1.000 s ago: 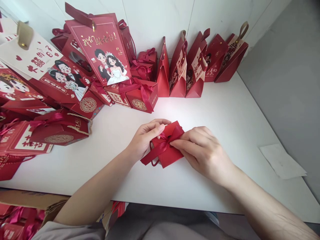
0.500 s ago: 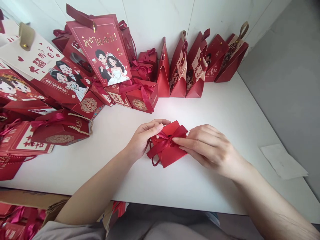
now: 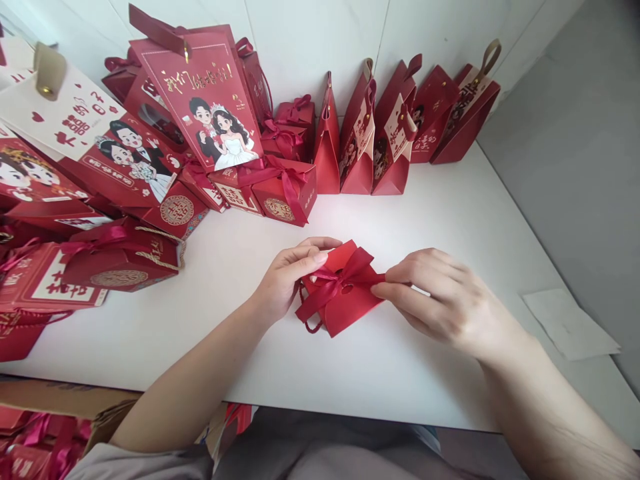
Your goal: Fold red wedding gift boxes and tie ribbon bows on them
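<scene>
Between my hands is a small red gift box (image 3: 354, 308) with a twisted cord handle at its left side. A dark red ribbon (image 3: 327, 291) is tied in a bow across its top. My left hand (image 3: 293, 273) grips the box's left end, thumb on top and fingers behind. At the right, my right hand (image 3: 435, 293) pinches one ribbon end between thumb and fingers, and that end is stretched taut toward the right. The underside of the box is hidden.
Finished-looking red wedding boxes (image 3: 120, 260) crowd the table's left side. Several upright red bags (image 3: 327, 150) line the tiled wall. White paper (image 3: 570, 323) lies at the right on the white table (image 3: 280, 360). A cardboard box (image 3: 60, 393) with red boxes is at lower left.
My right hand has moved to the right, away from the bow's middle, drawing a ribbon end out with it. My left hand stays on the box.
</scene>
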